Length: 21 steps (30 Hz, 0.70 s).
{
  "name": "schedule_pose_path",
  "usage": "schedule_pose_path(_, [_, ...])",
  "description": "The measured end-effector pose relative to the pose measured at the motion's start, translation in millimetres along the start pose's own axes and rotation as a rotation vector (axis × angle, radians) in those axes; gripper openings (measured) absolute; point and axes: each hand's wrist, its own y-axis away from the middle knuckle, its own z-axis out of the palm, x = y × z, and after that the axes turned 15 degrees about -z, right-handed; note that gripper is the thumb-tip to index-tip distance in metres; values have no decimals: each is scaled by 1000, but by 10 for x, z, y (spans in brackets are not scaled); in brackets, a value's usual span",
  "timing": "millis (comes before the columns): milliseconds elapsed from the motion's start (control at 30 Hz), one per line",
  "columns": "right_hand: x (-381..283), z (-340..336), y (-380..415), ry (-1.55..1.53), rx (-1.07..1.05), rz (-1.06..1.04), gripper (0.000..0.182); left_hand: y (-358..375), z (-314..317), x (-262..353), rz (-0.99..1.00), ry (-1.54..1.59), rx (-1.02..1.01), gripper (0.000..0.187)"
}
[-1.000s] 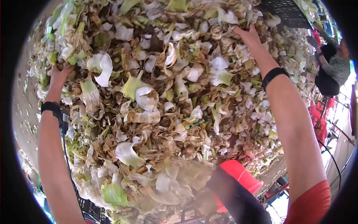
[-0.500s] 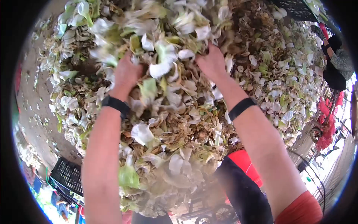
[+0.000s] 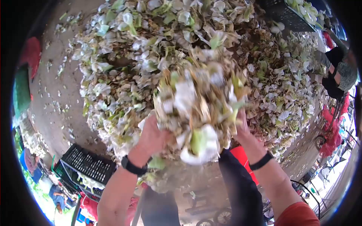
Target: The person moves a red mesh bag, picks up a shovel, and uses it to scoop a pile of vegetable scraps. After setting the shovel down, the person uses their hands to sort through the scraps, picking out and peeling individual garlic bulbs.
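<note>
A big armful of leafy peelings [image 3: 200,101], white, pale green and dry brown, is held up in front of my body and partly blurred. My left hand [image 3: 154,135] clasps it from the left, fingers partly hidden behind the leaves. On the opposite side my right hand [image 3: 243,126] grips it, its fingertips largely covered. Below and beyond lies a broad heap of the same peelings [image 3: 120,83] on the ground. Each wrist wears a black band.
A black plastic crate [image 3: 88,164] stands at lower left, and another crate [image 3: 290,17] holding pale bulbs is at upper right. A red bucket [image 3: 243,162] is by my leg. Another person [image 3: 341,71] sits at the far right near a wheeled cart with red bags [image 3: 330,132].
Both hands have come up from the heap and back toward my body, lifting an armful of peelings between them. The view has also shifted, showing more of the crate at lower left.
</note>
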Motion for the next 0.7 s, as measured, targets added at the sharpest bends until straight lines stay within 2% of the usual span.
schedule_pose_path(33, [-194,171,320,-429,4,104,47,270,37,-73,118,-276,15,37])
schedule_pose_path(100, [-111,275,862,-602,-5,274,52,610,93,-490,160,-62,108,55])
schedule_pose_path(133, [-123,369,1127,-684,120,453,51,806,83,-706,127,-92,65,59])
schedule_pose_path(167, [-125,480,1388,-757,251,629,51,1012,99,-838,108,-145,130,58])
schedule_pose_path(233, [39,726,1922,-564,243,593,50,1306,201,-1219,91,-70,215,57])
schedule_pose_path(300, [1107,516,2672,15,-169,417,50,1412,272,-1695,69,67,379,55])
schedule_pose_path(333, [1171,521,2737,17,-175,428,50,1382,256,-1902,55,136,464,54])
schedule_pose_path(367, [1541,1251,2178,134,-250,453,50,1309,188,-2070,206,-506,673,59])
schedule_pose_path(433, [1255,382,2651,374,-408,491,49,971,154,-2284,183,-449,696,59])
schedule_pose_path(567, [1389,265,2353,791,-728,614,49,652,170,-2447,80,-328,716,60])
schedule_pose_path(600, [1628,710,1768,899,-812,592,48,669,150,-2386,67,-500,734,61])
schedule_pose_path(633, [1585,553,1768,1019,-883,571,48,708,182,-2303,59,-666,739,62])
schedule_pose_path(700, [1549,339,1696,1259,-1017,489,48,712,137,-2267,48,-701,739,54])
